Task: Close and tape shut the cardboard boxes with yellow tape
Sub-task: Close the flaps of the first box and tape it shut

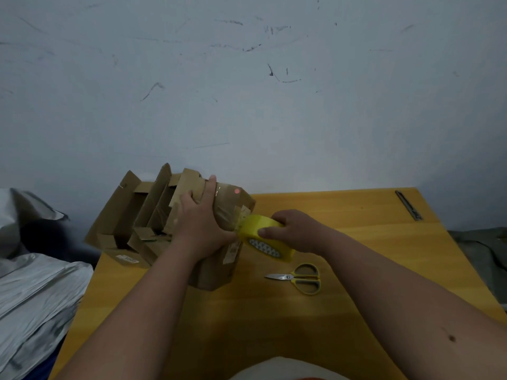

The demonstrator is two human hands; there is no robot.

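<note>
A brown cardboard box (231, 204) stands closed on the yellow table (356, 229), left of centre. My left hand (201, 223) lies flat over the box's top, fingers pointing away, its thumb down near the box's right edge. My right hand (295, 229) grips a roll of yellow tape (264, 238) held against the box's right side. The tape's loose end meets the box under my left thumb. Further cardboard boxes (131, 215) with raised flaps stand open behind and left of the closed one.
Yellow-handled scissors (300, 277) lie on the table right of the box. A utility knife (408, 205) lies near the far right corner. Crumpled silver bags (35, 292) are piled left of the table. A scuffed wall rises behind.
</note>
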